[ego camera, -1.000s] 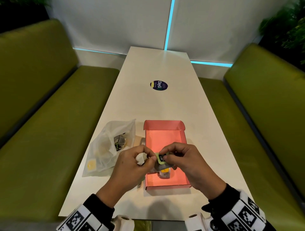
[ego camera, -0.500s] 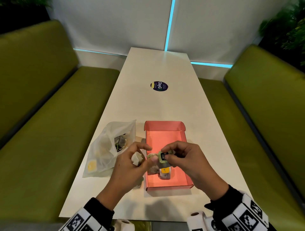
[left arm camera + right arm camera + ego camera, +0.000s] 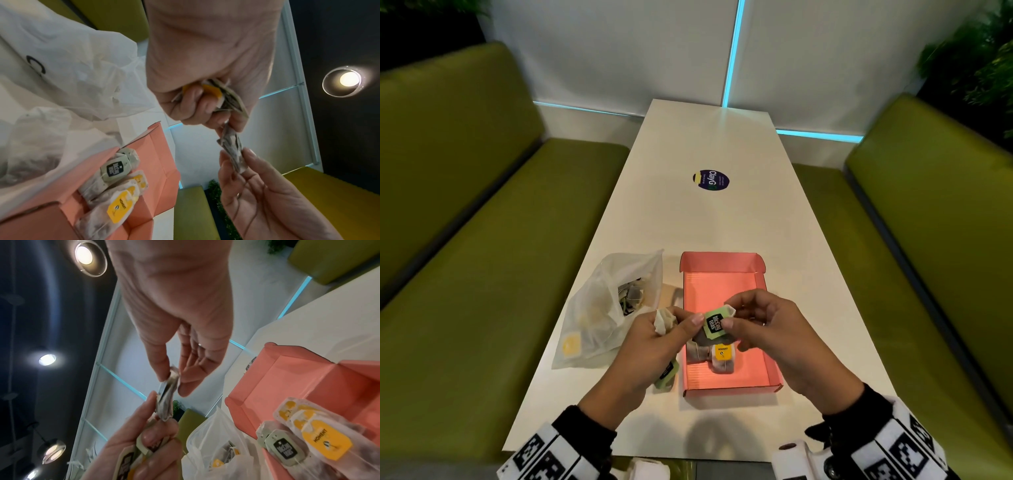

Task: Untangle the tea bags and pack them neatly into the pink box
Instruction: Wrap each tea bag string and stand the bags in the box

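Note:
The pink box [image 3: 761,284] lies open on the white table, with several tea bags [image 3: 717,359] at its near end, one with a yellow tag [image 3: 325,444] and one with a green tag [image 3: 284,451]. Just above these, both hands hold one tea bag with a green tag [image 3: 715,323]. My right hand [image 3: 729,320] pinches its right edge between thumb and forefinger. My left hand [image 3: 690,323] pinches its left edge and also clutches a bundle of other tea bags [image 3: 211,92], from which a green tag [image 3: 666,371] hangs. The shared bag [image 3: 232,146] is stretched between the two hands.
A translucent plastic bag [image 3: 606,308] holding more tea bags lies on the table just left of the box. A round dark sticker [image 3: 710,180] sits further up the table. Green benches [image 3: 482,274] run along both sides.
My left fingers opened briefly, then closed again on the left edge of the green-tagged bag. The tag now faces up between the hands. Box and plastic bag have not moved.

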Available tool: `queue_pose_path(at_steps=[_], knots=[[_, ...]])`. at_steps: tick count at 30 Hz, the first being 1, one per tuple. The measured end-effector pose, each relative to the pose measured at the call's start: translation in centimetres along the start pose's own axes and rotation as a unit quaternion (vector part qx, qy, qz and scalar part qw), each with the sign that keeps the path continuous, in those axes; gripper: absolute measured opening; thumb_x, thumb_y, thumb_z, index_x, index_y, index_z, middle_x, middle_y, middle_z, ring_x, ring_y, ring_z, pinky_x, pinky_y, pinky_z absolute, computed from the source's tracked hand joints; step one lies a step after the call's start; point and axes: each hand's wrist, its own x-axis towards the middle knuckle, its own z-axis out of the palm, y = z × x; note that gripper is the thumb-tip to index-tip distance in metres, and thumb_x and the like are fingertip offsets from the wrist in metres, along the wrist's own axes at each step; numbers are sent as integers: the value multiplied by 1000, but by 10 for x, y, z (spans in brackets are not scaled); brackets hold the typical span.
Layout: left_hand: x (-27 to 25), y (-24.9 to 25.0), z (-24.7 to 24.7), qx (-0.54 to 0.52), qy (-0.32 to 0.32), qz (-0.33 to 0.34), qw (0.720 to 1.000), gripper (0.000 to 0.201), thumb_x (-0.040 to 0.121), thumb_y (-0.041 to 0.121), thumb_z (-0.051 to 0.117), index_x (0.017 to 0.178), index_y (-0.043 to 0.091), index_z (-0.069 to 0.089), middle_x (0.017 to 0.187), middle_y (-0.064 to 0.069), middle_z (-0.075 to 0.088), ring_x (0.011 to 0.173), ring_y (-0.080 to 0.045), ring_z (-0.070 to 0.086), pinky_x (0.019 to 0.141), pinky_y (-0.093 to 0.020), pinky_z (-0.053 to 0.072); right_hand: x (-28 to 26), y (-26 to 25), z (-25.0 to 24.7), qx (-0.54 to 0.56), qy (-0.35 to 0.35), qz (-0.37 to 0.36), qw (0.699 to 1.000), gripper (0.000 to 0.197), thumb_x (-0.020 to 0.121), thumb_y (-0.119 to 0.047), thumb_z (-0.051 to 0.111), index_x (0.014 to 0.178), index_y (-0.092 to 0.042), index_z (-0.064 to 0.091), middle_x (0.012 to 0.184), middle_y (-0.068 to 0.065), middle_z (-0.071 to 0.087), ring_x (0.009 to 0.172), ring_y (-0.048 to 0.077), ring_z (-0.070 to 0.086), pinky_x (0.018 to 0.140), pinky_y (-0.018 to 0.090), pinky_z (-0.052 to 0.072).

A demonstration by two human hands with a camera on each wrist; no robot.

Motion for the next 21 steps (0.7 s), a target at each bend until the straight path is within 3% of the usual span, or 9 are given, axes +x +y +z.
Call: queue_pose_path(at_steps=[4, 10, 16, 21], knots=[[1, 0, 0, -14, 25, 2, 1000, 16, 89, 14, 58, 79, 2, 62, 40, 16, 51, 39, 3, 47, 42, -7, 34, 1, 1, -3, 22, 11, 29, 999, 5, 81, -5, 67, 78, -9, 66, 68, 6, 67, 52, 15, 61, 45, 19, 43], [2, -1, 0, -26, 47, 8, 999, 15, 87, 14, 60, 76, 6, 62, 41, 15, 52, 40, 3, 47, 42, -9, 35, 4, 2, -4, 84, 16, 75, 993, 8, 84, -8, 63, 77, -9, 67, 64, 5, 65, 49, 13, 59, 43, 18, 42], [3, -1, 1, -34, 50, 7, 998, 13, 87, 15, 60, 77, 7, 62, 39, 14, 52, 40, 3, 48, 41, -9, 34, 4, 0, -3, 79, 26, 65, 994, 8, 85, -6, 62, 77, -9, 65, 62, 3, 64, 48, 11, 58, 43, 17, 41], [3, -1, 4, -43, 54, 13, 998, 13, 88, 14, 60, 77, 6, 63, 39, 15, 51, 39, 4, 48, 41, -7, 35, 1, -1, 4, 31, -4, 50, 998, 12, 79, -12, 70, 89, -12, 64, 82, 6, 66, 61, 15, 61, 50, 23, 45]])
